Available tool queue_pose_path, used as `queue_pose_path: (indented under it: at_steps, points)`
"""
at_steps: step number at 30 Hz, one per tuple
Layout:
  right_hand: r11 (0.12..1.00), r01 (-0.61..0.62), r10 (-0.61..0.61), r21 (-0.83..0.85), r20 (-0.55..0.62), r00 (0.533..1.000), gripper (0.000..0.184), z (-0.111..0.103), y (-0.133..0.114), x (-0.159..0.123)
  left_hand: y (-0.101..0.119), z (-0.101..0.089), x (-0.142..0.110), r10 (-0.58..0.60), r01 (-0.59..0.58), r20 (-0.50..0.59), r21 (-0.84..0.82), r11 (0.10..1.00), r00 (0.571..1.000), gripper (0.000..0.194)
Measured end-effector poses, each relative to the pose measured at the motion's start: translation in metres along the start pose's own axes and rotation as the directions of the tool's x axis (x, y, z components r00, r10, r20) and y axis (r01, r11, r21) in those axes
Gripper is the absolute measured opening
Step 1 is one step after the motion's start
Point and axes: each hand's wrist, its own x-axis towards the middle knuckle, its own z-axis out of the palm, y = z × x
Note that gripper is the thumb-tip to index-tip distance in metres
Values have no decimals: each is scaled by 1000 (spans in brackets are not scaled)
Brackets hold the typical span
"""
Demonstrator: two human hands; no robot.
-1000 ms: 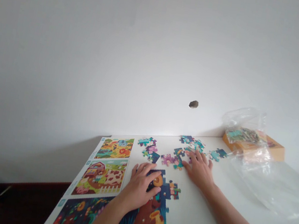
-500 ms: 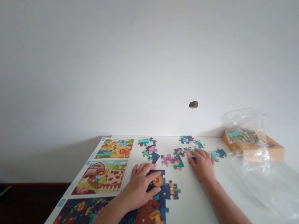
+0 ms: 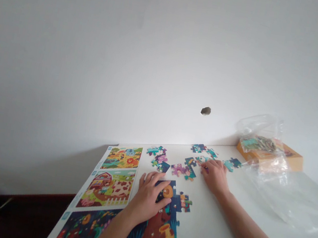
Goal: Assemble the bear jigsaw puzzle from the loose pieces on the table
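My left hand (image 3: 148, 196) lies with fingers spread over the upper left part of a partly joined jigsaw puzzle (image 3: 154, 236), which shows a brown bear and a yellow jar. At the right side of that puzzle a joined piece (image 3: 184, 202) juts out. Farther up, my right hand (image 3: 215, 175) is curled, its fingertips closed on a dark purple puzzle piece (image 3: 205, 170), mostly covered by the fingers. Beside it lie loose pink and teal puzzle pieces (image 3: 179, 170), and a blue-teal cluster (image 3: 198, 148) sits near the wall. More loose pieces (image 3: 161, 158) rest beyond my left hand.
A picture sheet (image 3: 136, 180) with animal, farm and dark forest scenes lies along the left edge of the white table (image 3: 209, 233). At the back right, a clear plastic bag (image 3: 260, 144) with pieces rests on an orange box (image 3: 294, 160). A wall with a hole (image 3: 206, 111) stands behind.
My right hand's fingers have drawn in and curled around the dark purple puzzle piece, uncovering pieces behind it. My left hand has barely shifted on the puzzle.
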Motion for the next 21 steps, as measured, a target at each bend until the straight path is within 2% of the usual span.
queue_pose_path:
  at_steps: [3,5,7,9,11,12,17,21]
  points:
    - [998,57,-57,10,6,998,19,-4,-9,-3,-4,2,2,-61,66,-63,75,995,996,44]
    - [986,163,-165,37,39,986,22,-7,-18,-7,-8,3,2,-99,106,-62,111,988,993,47]
    - [940,330,-339,91,113,934,29,-9,-28,-12,-10,4,3,-116,120,-39,117,986,992,50]
    - [870,465,-491,162,210,845,36,-11,-37,-17,-11,4,3,-103,105,-22,106,989,994,49]
    - [835,509,-550,210,292,782,37,-11,-42,-20,-10,4,2,-76,77,-18,95,992,997,48]
    - [836,504,-548,217,315,775,37,-11,-44,-21,-9,3,2,-61,63,-17,90,994,998,47]
    - [900,410,-435,145,301,849,37,-9,-39,-19,-9,2,1,-34,37,-32,98,995,999,46]
    - [907,403,-421,125,294,858,39,-8,-36,-19,-14,4,3,-85,93,-63,142,985,994,49]
